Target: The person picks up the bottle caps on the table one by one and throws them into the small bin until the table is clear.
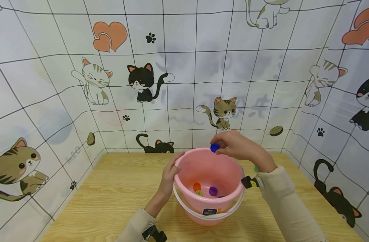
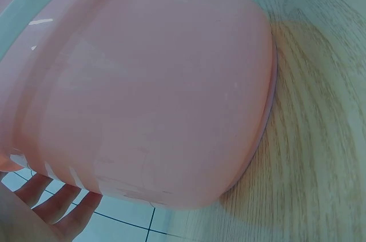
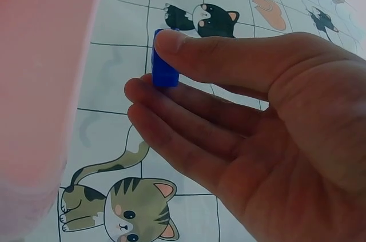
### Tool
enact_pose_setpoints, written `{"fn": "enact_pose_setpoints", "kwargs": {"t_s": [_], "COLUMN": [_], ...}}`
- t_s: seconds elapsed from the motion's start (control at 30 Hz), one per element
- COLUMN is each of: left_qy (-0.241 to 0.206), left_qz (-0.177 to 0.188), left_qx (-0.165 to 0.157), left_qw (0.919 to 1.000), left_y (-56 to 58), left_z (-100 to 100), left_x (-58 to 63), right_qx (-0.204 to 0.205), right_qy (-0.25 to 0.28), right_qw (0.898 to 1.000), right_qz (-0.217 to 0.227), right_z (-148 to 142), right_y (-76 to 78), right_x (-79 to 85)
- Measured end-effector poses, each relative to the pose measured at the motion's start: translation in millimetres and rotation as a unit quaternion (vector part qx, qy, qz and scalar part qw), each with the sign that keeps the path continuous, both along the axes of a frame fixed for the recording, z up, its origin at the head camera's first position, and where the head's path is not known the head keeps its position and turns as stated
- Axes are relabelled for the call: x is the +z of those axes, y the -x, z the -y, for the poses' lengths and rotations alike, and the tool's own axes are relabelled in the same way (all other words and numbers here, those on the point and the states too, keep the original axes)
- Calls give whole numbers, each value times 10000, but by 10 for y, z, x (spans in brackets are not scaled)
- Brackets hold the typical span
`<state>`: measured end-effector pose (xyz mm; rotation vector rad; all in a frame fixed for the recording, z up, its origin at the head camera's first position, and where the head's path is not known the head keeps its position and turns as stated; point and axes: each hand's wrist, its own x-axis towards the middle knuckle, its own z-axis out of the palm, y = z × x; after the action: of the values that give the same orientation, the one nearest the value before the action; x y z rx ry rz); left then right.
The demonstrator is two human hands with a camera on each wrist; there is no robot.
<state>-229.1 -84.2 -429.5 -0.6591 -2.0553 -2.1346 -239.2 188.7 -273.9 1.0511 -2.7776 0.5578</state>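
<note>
A pink bucket (image 1: 208,161) stands upright on the table, its white handle (image 1: 209,216) hanging down at the front. My left hand (image 1: 169,176) grips the bucket's left rim, and in the left wrist view its fingers (image 2: 74,213) lie against the outer wall. Above the far right rim, my right hand (image 1: 238,147) pinches a small blue bottle cap (image 1: 215,148) between thumb and fingers; the right wrist view shows this blue cap (image 3: 166,59) edge-on. Inside the bucket lie an orange cap (image 1: 197,187), a yellow-green cap (image 1: 198,193) and a purple cap (image 1: 213,191). Another purple piece is mostly hidden by the near rim.
Wood-grain table (image 1: 118,188) surrounds the bucket. A small green thing (image 1: 256,169) shows partly behind my right wrist. White sheets with cat prints and grid lines (image 1: 184,67) stand at the back and both sides.
</note>
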Motion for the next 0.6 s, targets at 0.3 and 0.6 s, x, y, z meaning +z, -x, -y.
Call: {"fn": "enact_pose_setpoints", "kwargs": {"t_s": [0.3,0.6], "left_qy": [-53,-26], "left_qz": [-10,-34], "left_qx": [-23,-18], "left_qw": [10000,10000], "left_y": [3,15], "left_z": [-5,2], "left_x": [-14,-23], "right_qx": [-28,-15], "right_qy": [-29,3], "right_qw": [10000,9998], "right_qz": [29,184], "right_z": [3,20], "right_y": [-3,-22], "right_x": [-2,11]}}
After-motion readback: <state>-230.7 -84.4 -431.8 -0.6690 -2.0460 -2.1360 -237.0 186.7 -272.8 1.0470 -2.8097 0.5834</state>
